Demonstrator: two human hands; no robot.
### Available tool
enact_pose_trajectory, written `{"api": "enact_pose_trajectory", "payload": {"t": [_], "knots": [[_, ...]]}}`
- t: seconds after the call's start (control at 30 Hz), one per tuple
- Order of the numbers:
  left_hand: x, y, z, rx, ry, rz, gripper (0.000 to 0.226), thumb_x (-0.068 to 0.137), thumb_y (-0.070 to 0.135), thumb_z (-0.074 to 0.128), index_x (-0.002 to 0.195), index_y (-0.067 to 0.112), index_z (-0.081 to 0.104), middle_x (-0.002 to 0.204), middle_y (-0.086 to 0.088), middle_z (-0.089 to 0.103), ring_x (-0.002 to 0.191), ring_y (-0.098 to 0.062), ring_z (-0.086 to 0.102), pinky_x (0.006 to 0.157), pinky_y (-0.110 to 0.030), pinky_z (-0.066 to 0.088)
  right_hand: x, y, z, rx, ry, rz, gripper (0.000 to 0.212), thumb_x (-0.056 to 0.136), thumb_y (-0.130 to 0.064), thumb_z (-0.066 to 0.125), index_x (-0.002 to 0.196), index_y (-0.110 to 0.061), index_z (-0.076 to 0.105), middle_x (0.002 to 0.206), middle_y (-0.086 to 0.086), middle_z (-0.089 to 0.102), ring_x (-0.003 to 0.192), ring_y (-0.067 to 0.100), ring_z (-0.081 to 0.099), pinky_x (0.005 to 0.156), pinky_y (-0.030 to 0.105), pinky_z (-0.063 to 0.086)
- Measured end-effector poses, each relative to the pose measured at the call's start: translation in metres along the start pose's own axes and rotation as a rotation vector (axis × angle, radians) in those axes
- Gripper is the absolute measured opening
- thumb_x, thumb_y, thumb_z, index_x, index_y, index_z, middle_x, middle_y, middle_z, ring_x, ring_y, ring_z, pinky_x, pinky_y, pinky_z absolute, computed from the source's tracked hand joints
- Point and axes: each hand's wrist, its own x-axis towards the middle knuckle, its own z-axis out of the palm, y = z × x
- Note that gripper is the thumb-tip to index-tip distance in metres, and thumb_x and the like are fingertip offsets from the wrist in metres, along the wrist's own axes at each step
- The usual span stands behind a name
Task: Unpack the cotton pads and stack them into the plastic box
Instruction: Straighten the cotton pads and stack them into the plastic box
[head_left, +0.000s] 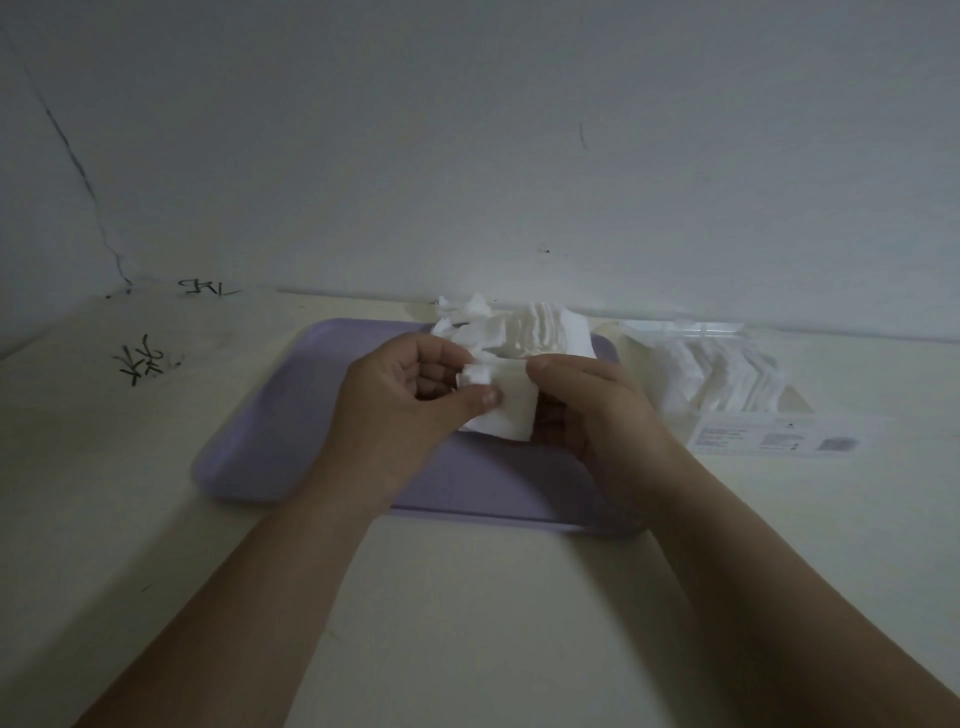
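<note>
Both hands hold a small stack of white cotton pads (511, 402) above a lilac tray (249, 452). My left hand (410, 410) pinches the stack's left edge between thumb and fingers. My right hand (597, 410) grips its right side. Behind the hands, a loose pile of cotton pads (524, 327) lies at the tray's far edge. A clear plastic box (727, 379) stands to the right of the tray, with several white pads leaning inside it. A printed label covers the box's front.
The tray and box rest on a pale table (467, 623) pushed against a grey wall. Black scribbles (140, 358) mark the table's far left corner. A dark crack runs down the wall at left.
</note>
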Motion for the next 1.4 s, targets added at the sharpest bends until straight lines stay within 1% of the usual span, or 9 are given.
{"api": "enact_pose_trajectory", "payload": {"t": [0.17,0.27,0.4,0.57,0.77,0.93,1.07,1.27,1.4], "knots": [[-0.001,0.001,0.006,0.177,0.137,0.035,0.036,0.071,0.022,0.096,0.072,0.013,0.061,0.058,0.008,0.056,0.050,-0.003,0.045,0.050,-0.013,0.038,0.002,0.004,0.001,0.049,0.071,0.012,0.036,0.096,-0.025,0.072,0.103,0.010,0.070,0.103,0.027,0.072,0.098,0.034,0.067,0.089,0.047,0.054],[-0.003,0.000,0.009,0.188,0.084,0.056,0.022,0.076,0.023,0.093,0.075,0.017,0.072,0.065,-0.002,0.070,0.057,-0.005,0.056,0.054,-0.013,0.045,0.001,0.003,0.002,0.095,0.106,0.050,0.016,0.101,-0.015,0.066,0.094,-0.005,0.077,0.103,0.023,0.077,0.095,0.029,0.072,0.090,0.044,0.057],[-0.003,-0.002,0.011,0.200,0.058,0.083,0.014,0.082,0.017,0.088,0.078,0.020,0.075,0.072,0.001,0.075,0.061,-0.004,0.062,0.059,-0.014,0.048,0.000,0.002,0.004,0.116,0.113,0.059,0.015,0.102,-0.014,0.065,0.097,-0.011,0.078,0.108,0.022,0.077,0.098,0.032,0.075,0.091,0.047,0.058],[-0.002,-0.002,0.011,0.250,0.059,0.097,0.014,0.089,0.017,0.081,0.078,0.019,0.072,0.063,0.012,0.065,0.054,0.000,0.053,0.056,-0.011,0.042,0.001,0.002,0.007,0.227,0.130,0.082,0.021,0.105,-0.010,0.059,0.120,-0.007,0.073,0.117,0.020,0.076,0.107,0.037,0.075,0.081,0.049,0.064],[-0.003,-0.002,0.011,0.220,0.003,0.062,0.018,0.098,0.022,0.069,0.082,0.015,0.066,0.056,0.017,0.055,0.048,0.001,0.043,0.050,-0.011,0.036,0.002,-0.001,0.007,0.261,0.146,0.101,0.025,0.106,-0.007,0.055,0.123,-0.006,0.073,0.125,0.023,0.073,0.119,0.041,0.069,0.102,0.056,0.056],[0.000,-0.002,0.010,0.207,0.033,0.064,0.019,0.100,0.024,0.067,0.081,0.021,0.063,0.054,0.021,0.055,0.048,0.002,0.044,0.050,-0.013,0.035,0.004,0.000,0.005,0.292,0.172,0.109,0.026,0.105,-0.007,0.055,0.124,-0.003,0.071,0.127,0.025,0.072,0.122,0.044,0.067,0.106,0.060,0.053],[-0.001,-0.004,0.011,0.179,0.011,0.072,0.018,0.098,0.021,0.070,0.082,0.016,0.064,0.053,0.017,0.055,0.045,0.001,0.043,0.048,-0.012,0.035,0.002,0.001,0.005,0.264,0.124,0.096,0.029,0.097,-0.003,0.066,0.126,-0.004,0.069,0.123,0.025,0.073,0.116,0.039,0.071,0.103,0.050,0.056],[0.003,-0.007,0.009,0.212,0.066,0.067,0.012,0.091,0.028,0.079,0.093,0.022,0.069,0.069,0.013,0.065,0.059,0.000,0.055,0.058,-0.012,0.043,0.005,0.011,0.004,0.057,0.128,-0.007,0.034,0.095,0.013,0.065,0.123,-0.006,0.067,0.111,0.022,0.076,0.107,0.041,0.070,0.095,0.062,0.058],[0.006,-0.011,-0.001,0.172,-0.143,-0.016,0.034,0.082,0.047,0.082,0.112,0.031,0.074,0.084,-0.013,0.074,0.069,-0.024,0.064,0.068,-0.038,0.053,0.005,0.011,0.002,-0.130,0.100,-0.059,0.040,0.098,0.012,0.060,0.130,-0.012,0.063,0.119,0.024,0.073,0.110,0.031,0.070,0.101,0.052,0.058]]}}
